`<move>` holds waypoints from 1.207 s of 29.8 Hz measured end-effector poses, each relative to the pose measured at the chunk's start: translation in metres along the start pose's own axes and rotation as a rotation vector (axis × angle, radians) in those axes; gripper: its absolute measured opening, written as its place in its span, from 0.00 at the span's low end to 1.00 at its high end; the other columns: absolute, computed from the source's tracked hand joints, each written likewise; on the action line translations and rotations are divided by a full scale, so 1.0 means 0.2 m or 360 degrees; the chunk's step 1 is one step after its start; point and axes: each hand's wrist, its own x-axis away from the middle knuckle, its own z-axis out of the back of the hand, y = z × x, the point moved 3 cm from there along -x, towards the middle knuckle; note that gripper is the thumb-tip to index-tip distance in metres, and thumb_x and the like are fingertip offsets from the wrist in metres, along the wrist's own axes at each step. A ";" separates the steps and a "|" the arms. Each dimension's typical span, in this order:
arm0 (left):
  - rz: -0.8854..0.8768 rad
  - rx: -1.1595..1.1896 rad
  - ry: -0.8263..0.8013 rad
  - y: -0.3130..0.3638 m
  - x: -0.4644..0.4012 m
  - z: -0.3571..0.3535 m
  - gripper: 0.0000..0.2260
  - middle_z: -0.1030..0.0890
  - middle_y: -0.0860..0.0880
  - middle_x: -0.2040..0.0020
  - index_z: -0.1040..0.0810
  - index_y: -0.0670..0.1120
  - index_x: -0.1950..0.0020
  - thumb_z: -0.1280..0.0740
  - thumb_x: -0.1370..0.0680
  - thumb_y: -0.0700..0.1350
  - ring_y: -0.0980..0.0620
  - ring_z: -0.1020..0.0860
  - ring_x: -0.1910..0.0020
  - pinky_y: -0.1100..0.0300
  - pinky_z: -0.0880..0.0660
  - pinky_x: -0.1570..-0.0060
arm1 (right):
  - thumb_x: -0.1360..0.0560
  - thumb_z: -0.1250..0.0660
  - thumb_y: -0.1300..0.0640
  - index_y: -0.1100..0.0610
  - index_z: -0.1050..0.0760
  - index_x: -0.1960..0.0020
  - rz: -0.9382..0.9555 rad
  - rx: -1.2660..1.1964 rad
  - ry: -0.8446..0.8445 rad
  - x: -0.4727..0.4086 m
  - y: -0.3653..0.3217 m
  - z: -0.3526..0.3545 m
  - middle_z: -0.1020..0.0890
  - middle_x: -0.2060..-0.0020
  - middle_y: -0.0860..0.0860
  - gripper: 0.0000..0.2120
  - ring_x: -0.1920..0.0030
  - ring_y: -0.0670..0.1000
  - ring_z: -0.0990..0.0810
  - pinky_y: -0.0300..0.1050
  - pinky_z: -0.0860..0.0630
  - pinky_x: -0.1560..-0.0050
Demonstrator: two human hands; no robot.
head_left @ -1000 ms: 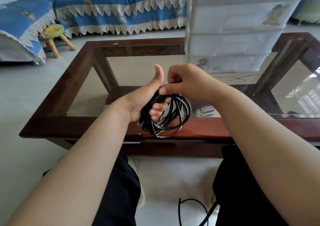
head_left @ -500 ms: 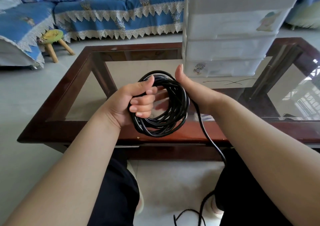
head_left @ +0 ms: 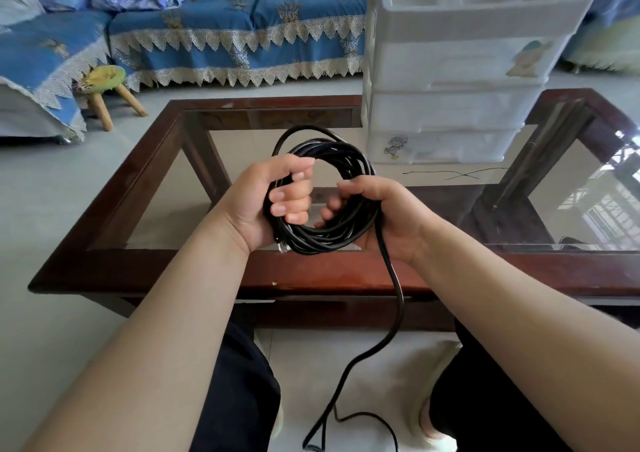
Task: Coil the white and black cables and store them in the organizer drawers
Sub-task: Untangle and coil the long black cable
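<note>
A black cable (head_left: 349, 161) is wound into a round coil held upright above the near edge of the table. My left hand (head_left: 273, 202) grips the coil's left side, fingers curled through the loop. My right hand (head_left: 388, 216) grips the right side, fingers wrapped round the strands. A loose tail of the black cable hangs from under my right hand down to the floor between my knees. A clear plug end shows below my left palm. The white plastic organizer (head_left: 460, 71), several drawers shut, stands on the table at the back right. No white cable is in view.
The glass-topped table (head_left: 311, 275) with a dark wooden frame lies in front of me. A blue-covered sofa (head_left: 239, 26) runs along the back, with a small green stool (head_left: 107, 91) on the floor at the left. My knees flank the cable tail.
My right hand, which lay flat behind the coil, now curls round its right side. The coil has tilted to face me more squarely, and more of the tail hangs straight down.
</note>
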 end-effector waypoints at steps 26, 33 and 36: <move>0.0113 -0.0171 0.0197 0.02 0.09 0.03 0.20 0.41 0.56 0.83 0.34 0.47 0.68 0.38 0.25 0.60 0.59 0.42 0.86 0.65 0.39 0.81 | 0.29 0.40 0.35 0.52 0.33 0.65 0.0158 0.1130 0.0288 0.07 -0.28 0.19 0.36 0.75 0.44 0.21 0.77 0.42 0.41 0.33 0.44 0.81; 0.0050 0.0211 -0.0002 -0.02 0.06 -0.02 0.28 0.39 0.56 0.84 0.32 0.46 0.68 0.49 0.23 0.68 0.60 0.40 0.87 0.65 0.39 0.82 | 0.22 0.43 0.39 0.52 0.32 0.66 0.0248 0.1152 0.0691 -0.01 -0.16 0.22 0.33 0.76 0.46 0.21 0.77 0.45 0.38 0.37 0.41 0.78; -0.0024 0.0364 0.0145 -0.01 0.04 0.03 0.23 0.39 0.55 0.84 0.33 0.47 0.68 0.47 0.19 0.60 0.58 0.41 0.87 0.66 0.40 0.81 | 0.21 0.46 0.40 0.54 0.30 0.64 0.0188 0.1461 0.0705 -0.02 -0.06 0.19 0.31 0.74 0.47 0.21 0.76 0.47 0.35 0.38 0.39 0.77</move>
